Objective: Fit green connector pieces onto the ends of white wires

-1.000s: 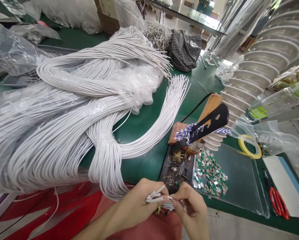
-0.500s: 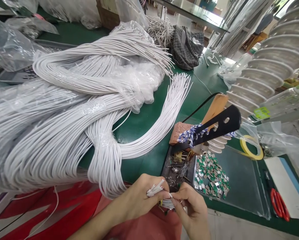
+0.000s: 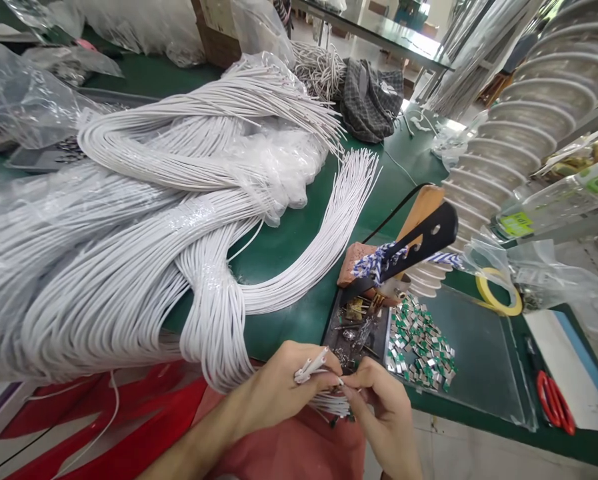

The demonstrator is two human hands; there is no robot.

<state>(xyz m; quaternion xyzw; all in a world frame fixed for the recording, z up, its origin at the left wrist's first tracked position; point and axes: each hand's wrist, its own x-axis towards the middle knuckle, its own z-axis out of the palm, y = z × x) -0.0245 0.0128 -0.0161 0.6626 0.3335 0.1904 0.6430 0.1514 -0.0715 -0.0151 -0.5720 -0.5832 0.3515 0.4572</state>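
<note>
White wires (image 3: 309, 369) held at the edge of the green worktop (image 3: 289, 333)
Left hand (image 3: 273, 393) grips them, right fingers (image 3: 363, 381) clamped together on them, just beside a tray of metal terminals (image 3: 421, 347).

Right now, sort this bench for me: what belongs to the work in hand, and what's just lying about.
Work in hand:
left hand holding white wire ends
right hand pinching at them
white wire bundle
likely too, tray of small metal parts
likely too, green-and-silver clips

Lying about:
yellow tape roll
red-handled scissors
checked cloth bag
</note>
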